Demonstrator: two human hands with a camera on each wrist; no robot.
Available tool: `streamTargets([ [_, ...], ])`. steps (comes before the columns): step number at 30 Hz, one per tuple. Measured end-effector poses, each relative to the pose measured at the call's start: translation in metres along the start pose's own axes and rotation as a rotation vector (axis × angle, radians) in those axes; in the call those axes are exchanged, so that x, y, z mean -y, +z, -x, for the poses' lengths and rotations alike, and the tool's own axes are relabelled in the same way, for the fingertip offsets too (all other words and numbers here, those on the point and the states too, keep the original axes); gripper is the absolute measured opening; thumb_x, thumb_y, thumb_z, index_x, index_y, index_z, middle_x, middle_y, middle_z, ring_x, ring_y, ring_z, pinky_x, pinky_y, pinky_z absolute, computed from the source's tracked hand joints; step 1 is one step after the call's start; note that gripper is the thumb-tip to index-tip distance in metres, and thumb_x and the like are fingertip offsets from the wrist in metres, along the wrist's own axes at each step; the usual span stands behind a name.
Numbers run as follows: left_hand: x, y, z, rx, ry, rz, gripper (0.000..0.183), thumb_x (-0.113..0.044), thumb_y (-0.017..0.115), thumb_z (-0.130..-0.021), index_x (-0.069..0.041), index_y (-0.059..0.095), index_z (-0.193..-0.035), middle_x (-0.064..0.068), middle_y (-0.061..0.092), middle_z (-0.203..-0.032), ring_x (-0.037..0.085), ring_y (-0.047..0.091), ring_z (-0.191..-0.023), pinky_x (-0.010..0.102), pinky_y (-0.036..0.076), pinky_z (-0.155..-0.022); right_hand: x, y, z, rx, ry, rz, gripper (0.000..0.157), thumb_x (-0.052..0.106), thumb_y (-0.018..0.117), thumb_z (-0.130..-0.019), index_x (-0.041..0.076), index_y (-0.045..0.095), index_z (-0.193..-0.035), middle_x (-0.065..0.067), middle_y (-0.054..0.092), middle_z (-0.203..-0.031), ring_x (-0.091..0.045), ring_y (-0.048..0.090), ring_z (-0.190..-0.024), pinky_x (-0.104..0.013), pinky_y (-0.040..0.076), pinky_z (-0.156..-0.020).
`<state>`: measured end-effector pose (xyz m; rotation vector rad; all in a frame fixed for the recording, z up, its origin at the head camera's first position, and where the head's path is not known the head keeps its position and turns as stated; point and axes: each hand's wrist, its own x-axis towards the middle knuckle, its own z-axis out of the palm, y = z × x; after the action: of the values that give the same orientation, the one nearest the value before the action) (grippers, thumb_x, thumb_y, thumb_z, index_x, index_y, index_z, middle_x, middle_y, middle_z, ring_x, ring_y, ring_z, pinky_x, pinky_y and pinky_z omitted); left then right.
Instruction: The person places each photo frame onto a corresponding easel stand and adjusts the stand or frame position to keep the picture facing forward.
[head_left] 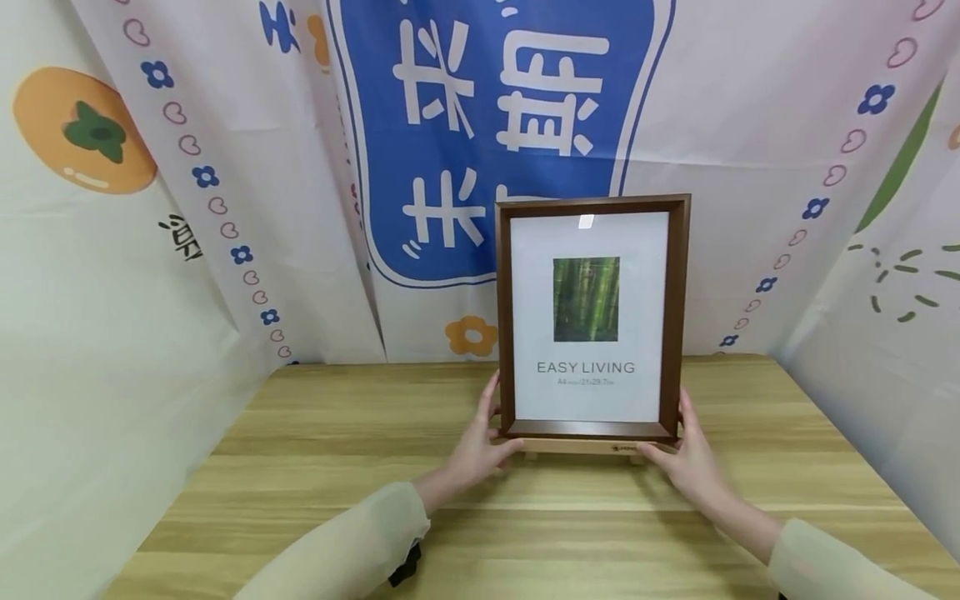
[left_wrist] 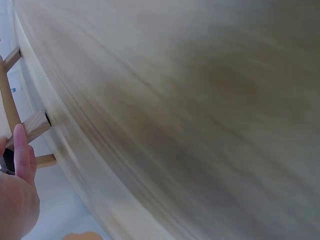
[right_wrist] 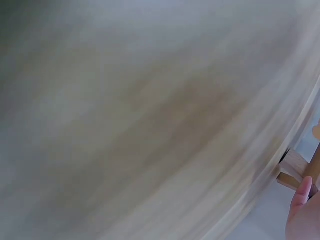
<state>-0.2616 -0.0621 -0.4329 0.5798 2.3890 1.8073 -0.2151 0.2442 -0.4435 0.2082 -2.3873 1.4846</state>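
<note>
A brown picture frame (head_left: pixel 592 430) stands upright in the head view, with a small bamboo picture and "EASY LIVING" printed on its white sheet. It sits on the ledge of a light wooden easel (head_left: pixel 577 447). At the lower left corner, my left hand (head_left: pixel 480 446) grips the frame and ledge, thumb in front and fingers up along the side. My right hand (head_left: pixel 693 458) does the same at the lower right corner. In the left wrist view, fingers lie beside an easel leg (left_wrist: pixel 35 127). The right wrist view has a fingertip against another easel foot (right_wrist: pixel 295 162).
The frame and easel stand toward the back of a wood-grain table (head_left: pixel 337 433). Behind them hangs a printed white cloth (head_left: pixel 420 321) with a blue panel, and similar cloth closes in both sides. A dark strap (head_left: pixel 406 567) shows under the left sleeve.
</note>
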Motion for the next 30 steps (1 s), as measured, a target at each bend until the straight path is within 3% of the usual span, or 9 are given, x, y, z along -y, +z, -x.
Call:
streamTargets([
  [6,0.004,-0.01,0.005,-0.002,0.012,-0.016,0.107,0.002,0.068,-0.075,-0.044,-0.002,-0.14,0.029,0.021,-0.138,0.045,0.046,-0.105,0.04,0.052,-0.047,0.003,0.01,-0.001,0.009,-0.001,-0.026,0.107,0.007,0.074,-0.072,0.026,-0.003,-0.144,-0.025,0.029,-0.133,-0.04,0.043,-0.109,-0.044,0.046,-0.083],
  [15,0.004,-0.022,0.011,-0.024,-0.022,-0.018,0.109,0.003,0.068,-0.075,-0.055,-0.002,-0.135,0.027,0.019,-0.139,0.045,0.046,-0.107,0.042,0.052,-0.049,0.009,0.022,-0.004,0.021,0.009,-0.024,0.107,0.009,0.074,-0.072,0.029,-0.001,-0.144,-0.024,0.032,-0.131,-0.039,0.044,-0.107,-0.044,0.046,-0.082],
  [23,0.005,-0.028,0.011,-0.025,-0.017,-0.027,0.108,0.004,0.067,-0.075,-0.048,-0.003,-0.139,0.028,0.018,-0.14,0.045,0.046,-0.107,0.042,0.052,-0.049,0.01,0.027,-0.01,0.023,-0.004,-0.041,0.107,0.004,0.074,-0.072,0.031,0.0,-0.144,-0.022,0.031,-0.132,-0.038,0.044,-0.108,-0.042,0.047,-0.082],
  [30,0.007,-0.028,0.011,-0.026,-0.025,-0.043,0.107,0.002,0.067,-0.076,-0.049,-0.004,-0.138,0.025,0.022,-0.139,0.04,0.05,-0.104,0.041,0.053,-0.05,0.009,0.029,-0.01,0.026,0.011,-0.037,0.108,0.002,0.074,-0.071,0.033,0.0,-0.144,-0.022,0.032,-0.13,-0.039,0.048,-0.103,-0.041,0.048,-0.081],
])
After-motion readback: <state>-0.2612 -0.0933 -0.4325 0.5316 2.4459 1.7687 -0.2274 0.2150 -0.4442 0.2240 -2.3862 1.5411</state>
